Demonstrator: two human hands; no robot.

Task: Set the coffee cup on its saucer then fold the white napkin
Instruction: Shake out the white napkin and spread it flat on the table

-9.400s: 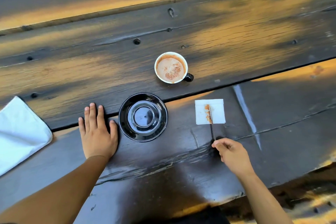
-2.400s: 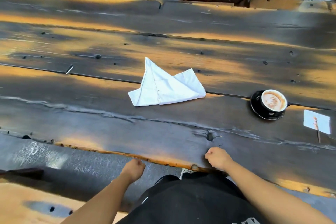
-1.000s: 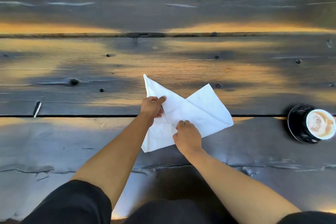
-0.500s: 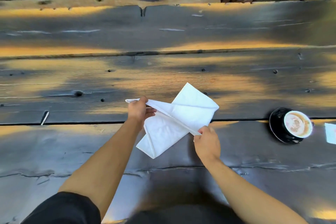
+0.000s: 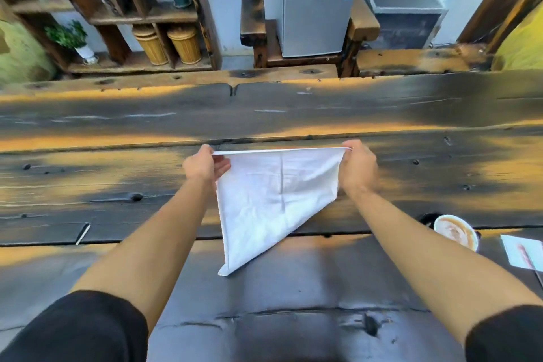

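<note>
The white napkin hangs above the dark wooden table, its top edge pulled taut. My left hand pinches the left top corner and my right hand pinches the right one. The cloth tapers to a point that touches the table near me. At the right, partly behind my right forearm, the coffee cup sits on its black saucer, of which only a sliver shows.
A small paper napkin with a stained stir stick lies at the right edge. Beyond the table's far edge stand a grey mini fridge, two yellow bins and potted plants on wooden shelves.
Both hands have lifted the napkin off the table and spread apart, stretching its top edge straight. The view has tilted up, showing the room behind.
</note>
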